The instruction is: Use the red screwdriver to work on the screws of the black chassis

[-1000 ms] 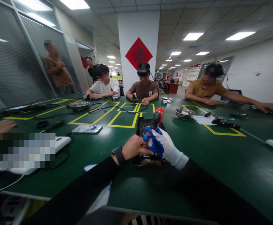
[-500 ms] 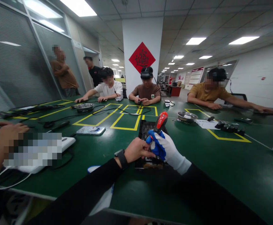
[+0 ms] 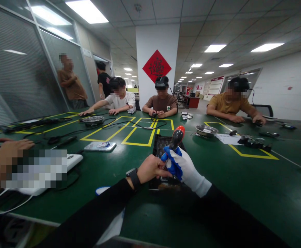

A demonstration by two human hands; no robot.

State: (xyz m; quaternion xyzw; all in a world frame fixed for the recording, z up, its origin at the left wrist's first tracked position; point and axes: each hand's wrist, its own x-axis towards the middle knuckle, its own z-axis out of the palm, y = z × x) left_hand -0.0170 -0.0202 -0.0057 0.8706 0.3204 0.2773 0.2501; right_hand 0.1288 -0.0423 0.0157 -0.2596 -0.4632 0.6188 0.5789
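My right hand (image 3: 182, 167), in a white glove with blue-coated fingers, is wrapped round a screwdriver (image 3: 177, 137) with a red and black handle. The handle points up and leans slightly right; its shaft and tip are hidden behind my fingers. My bare left hand (image 3: 151, 168), with a dark watch on the wrist, is closed right beside the gloved fingers. What its fingertips pinch is hidden. Both hands are over a black tray (image 3: 158, 143) with many small compartments or parts, which I cannot make out clearly.
The green table (image 3: 233, 193) carries yellow tape outlines. A phone (image 3: 100, 146) lies left of the tray. Metal bowls (image 3: 206, 130) stand farther back, with black cables (image 3: 114, 125) between. A co-worker's hand (image 3: 13, 151) is at the left, near a white device (image 3: 74, 159). Several people sit opposite.
The screwdriver handle has turned, its red face now mostly out of sight. My hands stay nearly in place. The person at the right has drawn in an arm; a standing person has turned away.
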